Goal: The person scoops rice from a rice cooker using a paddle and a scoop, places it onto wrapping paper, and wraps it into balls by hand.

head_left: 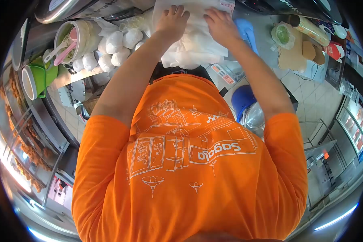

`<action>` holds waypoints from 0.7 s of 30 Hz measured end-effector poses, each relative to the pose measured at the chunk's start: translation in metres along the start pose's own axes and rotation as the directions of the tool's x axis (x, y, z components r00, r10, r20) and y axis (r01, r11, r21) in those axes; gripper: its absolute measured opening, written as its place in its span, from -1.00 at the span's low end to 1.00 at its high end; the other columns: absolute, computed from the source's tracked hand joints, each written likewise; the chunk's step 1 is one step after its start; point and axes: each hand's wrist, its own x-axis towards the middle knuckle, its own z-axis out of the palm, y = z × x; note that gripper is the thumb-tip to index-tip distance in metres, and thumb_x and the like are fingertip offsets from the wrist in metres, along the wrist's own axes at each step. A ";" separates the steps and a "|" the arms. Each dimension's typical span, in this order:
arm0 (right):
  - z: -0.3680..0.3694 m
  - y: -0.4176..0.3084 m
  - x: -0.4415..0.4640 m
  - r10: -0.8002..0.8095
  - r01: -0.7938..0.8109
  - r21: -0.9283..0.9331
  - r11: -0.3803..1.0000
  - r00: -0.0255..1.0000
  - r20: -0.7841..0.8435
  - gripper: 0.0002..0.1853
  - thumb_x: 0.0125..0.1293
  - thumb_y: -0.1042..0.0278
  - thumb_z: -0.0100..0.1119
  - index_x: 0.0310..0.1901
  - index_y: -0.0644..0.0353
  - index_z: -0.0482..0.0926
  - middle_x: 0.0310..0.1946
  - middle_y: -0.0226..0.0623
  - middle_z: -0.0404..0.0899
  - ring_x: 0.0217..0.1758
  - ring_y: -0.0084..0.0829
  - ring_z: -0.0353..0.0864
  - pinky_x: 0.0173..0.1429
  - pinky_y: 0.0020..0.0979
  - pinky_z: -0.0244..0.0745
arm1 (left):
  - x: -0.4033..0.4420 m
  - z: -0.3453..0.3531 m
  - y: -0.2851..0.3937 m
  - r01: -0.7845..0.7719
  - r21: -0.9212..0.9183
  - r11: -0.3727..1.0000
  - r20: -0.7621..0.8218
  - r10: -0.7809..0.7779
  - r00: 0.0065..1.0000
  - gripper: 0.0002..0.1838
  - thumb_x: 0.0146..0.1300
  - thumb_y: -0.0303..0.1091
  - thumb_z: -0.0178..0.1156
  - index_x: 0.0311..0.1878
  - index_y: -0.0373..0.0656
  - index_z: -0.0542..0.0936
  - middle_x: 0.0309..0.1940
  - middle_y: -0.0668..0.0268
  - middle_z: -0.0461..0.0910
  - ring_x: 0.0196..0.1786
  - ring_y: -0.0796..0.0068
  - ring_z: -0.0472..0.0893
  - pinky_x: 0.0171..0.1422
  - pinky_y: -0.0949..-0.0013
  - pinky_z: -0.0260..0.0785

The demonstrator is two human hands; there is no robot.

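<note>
At the top of the head view, my left hand [172, 23] lies on a white, partly see-through sheet [207, 52], fingers spread. To its right, my right hand [222, 27] rests on the same sheet's right side, with its fingers stretched out. The sheet looks like thin paper or plastic; pale lumpy shapes show through its middle, too veiled to name. Its near edge hangs over the counter front. Red handwriting marks a white piece [226, 5] by the right hand. Neither hand is closed around anything.
Left: several white wrapped bundles [116, 42], a white tub [93, 38] with pink and white utensils, and a green container [51, 74]. Right: a blue plastic item [246, 34], a green-filled bowl [283, 35] and cardboard [291, 58]. Below are a digital scale [223, 74] and blue bucket [242, 101].
</note>
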 end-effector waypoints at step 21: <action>-0.010 -0.043 -0.103 -0.132 0.101 0.231 0.968 0.984 0.123 -0.77 0.18 0.37 0.29 -0.10 0.02 0.66 -0.12 -0.44 0.64 0.05 -0.35 0.58 0.17 -0.24 0.42 | -0.071 -0.022 0.007 -0.390 -0.120 0.913 0.064 0.399 0.915 -0.79 0.14 -0.44 0.23 -0.13 -0.06 0.65 -0.12 0.31 0.63 0.09 0.26 0.62 0.23 0.22 0.49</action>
